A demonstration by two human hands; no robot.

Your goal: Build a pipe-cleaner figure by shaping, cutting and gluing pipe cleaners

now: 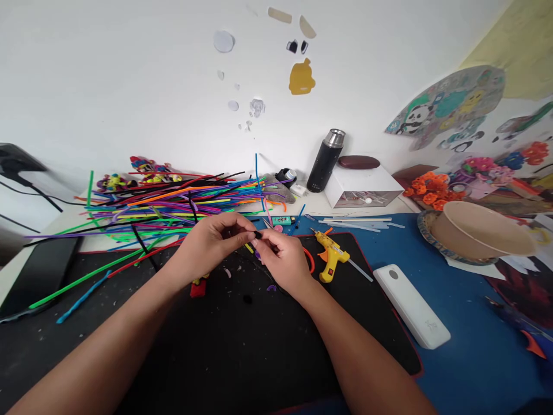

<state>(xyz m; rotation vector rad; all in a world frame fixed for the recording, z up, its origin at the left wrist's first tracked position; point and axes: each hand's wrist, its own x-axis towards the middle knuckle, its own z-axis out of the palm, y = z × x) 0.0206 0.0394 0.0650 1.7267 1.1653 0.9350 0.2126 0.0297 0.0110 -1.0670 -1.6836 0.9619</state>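
Note:
My left hand (216, 239) and my right hand (285, 253) meet above the black mat (242, 357). Between their fingertips is a small black fuzzy piece (258, 234), pinched from both sides; it looks like a bit of pipe cleaner. Below my left wrist lies a small red fuzzy piece (197, 289), partly covered by the hand. A black oval bit (247, 299) and a curled purple bit (271, 287) rest on the mat under the hands. Red scissor handles (310, 260) show partly behind my right hand.
Colourful pipe cleaners (173, 202) are heaped at back left. To the right are a yellow glue gun (332, 256), a white power bank (412, 305) and a beige bowl (479, 230). A black thermos (326, 161) leans by a white box (365, 184) against the wall.

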